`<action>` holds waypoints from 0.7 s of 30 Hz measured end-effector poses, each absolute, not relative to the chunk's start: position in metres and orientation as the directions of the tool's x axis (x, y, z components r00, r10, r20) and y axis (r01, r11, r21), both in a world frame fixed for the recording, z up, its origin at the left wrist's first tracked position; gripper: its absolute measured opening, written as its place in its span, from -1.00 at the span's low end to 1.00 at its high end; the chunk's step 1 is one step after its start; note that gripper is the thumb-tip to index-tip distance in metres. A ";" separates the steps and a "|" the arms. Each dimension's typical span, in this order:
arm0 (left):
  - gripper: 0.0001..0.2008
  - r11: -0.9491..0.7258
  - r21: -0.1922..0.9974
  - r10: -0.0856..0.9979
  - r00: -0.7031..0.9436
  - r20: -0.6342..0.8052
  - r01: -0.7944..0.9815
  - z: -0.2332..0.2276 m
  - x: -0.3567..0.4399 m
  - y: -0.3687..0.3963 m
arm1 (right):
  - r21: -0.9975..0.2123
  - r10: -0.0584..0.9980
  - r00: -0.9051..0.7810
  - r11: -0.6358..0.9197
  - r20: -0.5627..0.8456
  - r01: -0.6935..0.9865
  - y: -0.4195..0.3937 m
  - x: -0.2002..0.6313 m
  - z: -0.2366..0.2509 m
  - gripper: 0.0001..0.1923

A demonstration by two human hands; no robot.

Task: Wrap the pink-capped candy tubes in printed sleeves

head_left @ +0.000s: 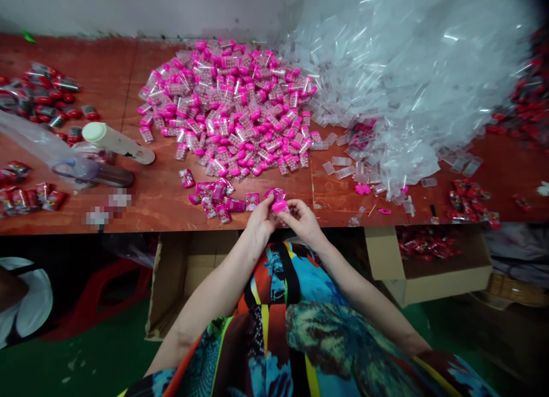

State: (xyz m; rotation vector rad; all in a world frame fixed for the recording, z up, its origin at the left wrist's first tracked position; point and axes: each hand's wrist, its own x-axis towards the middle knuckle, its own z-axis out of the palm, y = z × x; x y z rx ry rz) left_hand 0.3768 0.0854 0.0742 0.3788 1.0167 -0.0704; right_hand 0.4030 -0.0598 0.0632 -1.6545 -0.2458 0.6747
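Just over the table's front edge, my left hand (261, 218) and my right hand (303, 219) meet around a bright pink cap (280, 206). Fingers of both hands are closed on it, and whatever sits under the cap is hidden by them. Shiny pink wrapped packets (221, 205) lie left of my left hand, with another pink packet (274, 193) right behind the fingertips. Beyond them spreads a big heap of small transparent containers with pink caps (240, 111), filled with small pinkish balls.
Transparent plastic containers (343, 161) and a huge plastic bag (412, 71) cover the right side. A white-lidded bottle (118, 142) and a tumbler (98, 171) lie at left. Red packets (467, 202) are at right. Cardboard boxes (446, 282) stand below the table edge.
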 end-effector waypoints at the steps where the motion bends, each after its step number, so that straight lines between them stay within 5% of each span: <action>1: -0.70 0.938 0.262 0.123 0.487 -0.865 0.228 0.075 0.376 0.087 | -0.947 0.496 0.806 -0.171 -0.322 -0.273 -0.063 0.404 0.064 -0.49; 7: -0.67 0.951 0.231 0.131 0.406 -0.905 0.207 0.085 0.375 0.087 | -0.916 0.412 0.822 -0.101 -0.393 -0.388 -0.067 0.410 0.059 -0.42; 21: -0.66 0.948 0.245 0.144 0.415 -0.898 0.201 0.091 0.373 0.080 | -0.912 0.401 0.819 -0.148 -0.409 -0.383 -0.061 0.404 0.052 -0.42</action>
